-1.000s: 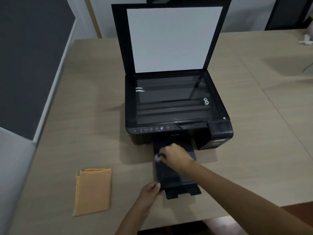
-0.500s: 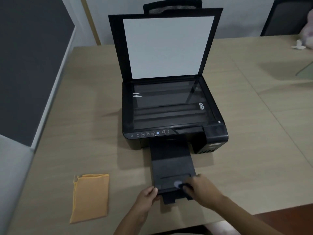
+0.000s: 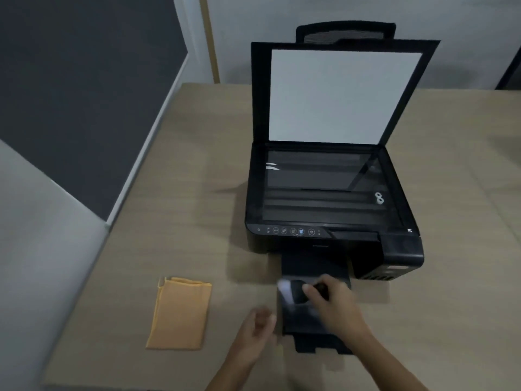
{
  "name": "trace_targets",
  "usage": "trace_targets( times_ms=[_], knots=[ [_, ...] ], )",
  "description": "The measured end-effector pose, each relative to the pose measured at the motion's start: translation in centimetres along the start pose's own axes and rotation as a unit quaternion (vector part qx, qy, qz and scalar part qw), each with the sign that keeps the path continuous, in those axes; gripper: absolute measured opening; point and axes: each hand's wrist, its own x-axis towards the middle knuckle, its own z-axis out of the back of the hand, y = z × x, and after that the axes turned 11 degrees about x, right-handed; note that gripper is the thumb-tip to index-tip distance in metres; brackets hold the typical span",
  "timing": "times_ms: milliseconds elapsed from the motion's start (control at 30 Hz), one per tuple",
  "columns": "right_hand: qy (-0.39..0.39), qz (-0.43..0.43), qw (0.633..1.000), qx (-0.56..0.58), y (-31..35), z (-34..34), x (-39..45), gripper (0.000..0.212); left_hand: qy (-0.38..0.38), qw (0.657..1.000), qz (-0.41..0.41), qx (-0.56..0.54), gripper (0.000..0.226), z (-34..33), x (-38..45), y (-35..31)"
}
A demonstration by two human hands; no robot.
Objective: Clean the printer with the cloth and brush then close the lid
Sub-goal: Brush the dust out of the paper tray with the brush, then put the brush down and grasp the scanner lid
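From your head camera, the black printer sits right of centre in the frame on the tan table, with its lid raised upright and the white backing facing you. The scanner glass lies bare under it, apart from two small white rings that show near its right edge; whether they lie on the glass or under it you cannot tell. The output tray is pulled out from the printer's front toward the lower middle of the frame, and nothing rests in it but the tool you are working with.

Your right hand reaches in from the lower right, forearm slanting up and left, fingers curled round the dark handle of the brush. Its pale bristle end points left and is blurred over the tray's left side. Your left hand comes up from the bottom edge just left of the tray, blurred, fingers loosely bent and holding nothing; whether it touches the tray's edge is not clear. The two hands are apart, with the tray's left edge between them.

The folded orange cloth lies flat on the table at lower left, well apart from the printer and from both hands.
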Motion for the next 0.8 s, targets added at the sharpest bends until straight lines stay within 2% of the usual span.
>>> trace_targets(
  times_ms=[100,200,267,333,500,633,800],
  knots=[
    [0.075,-0.022,0.994,0.07,2.6,-6.0,2.0,0.021,0.012,0.992,-0.024,-0.123,0.018,4.1,0.1,-2.5],
    [0.086,-0.036,0.99,0.106,5.2,-10.5,4.5,0.012,-0.045,0.986,-0.056,-0.149,0.027,9.2,0.9,-4.7],
    [0.101,-0.037,0.989,0.101,6.8,-13.2,6.0,0.013,-0.083,0.987,-0.068,-0.119,0.033,12.2,1.9,-5.5],
    [0.104,-0.036,0.99,0.088,8.1,-16.0,7.4,0.023,-0.119,0.988,-0.057,-0.079,0.037,14.7,3.7,-5.4],
    [0.101,-0.074,0.991,0.054,9.1,-21.3,10.5,0.022,-0.218,0.975,-0.032,0.03,0.021,19.3,7.8,-4.8],
    [0.108,-0.086,0.99,0.021,8.6,-23.6,11.7,0.027,-0.254,0.958,-0.008,0.134,0.02,21.1,10.5,-4.0],
    [0.135,-0.103,0.985,0.007,8.6,-24.5,12.2,0.032,-0.263,0.945,0.025,0.192,0.031,21.8,12.1,-2.5]
  ],
)
